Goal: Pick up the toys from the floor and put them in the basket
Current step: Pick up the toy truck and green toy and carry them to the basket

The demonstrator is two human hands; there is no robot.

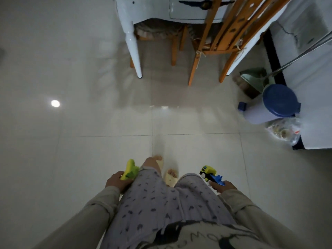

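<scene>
I stand on a pale tiled floor, looking down past my legs and slippers. My left hand hangs at my left side, closed around a green and yellow plastic toy. My right hand hangs at my right side and grips a yellow, black and blue toy vehicle by its blue part. No basket is in view, and no other toy lies on the visible floor.
A white table stands ahead with wooden chairs tucked under it. At the right are a blue-lidded pedal bin, a broom with dustpan, a clear plastic bag and a white cabinet. Open tiles spread to the left.
</scene>
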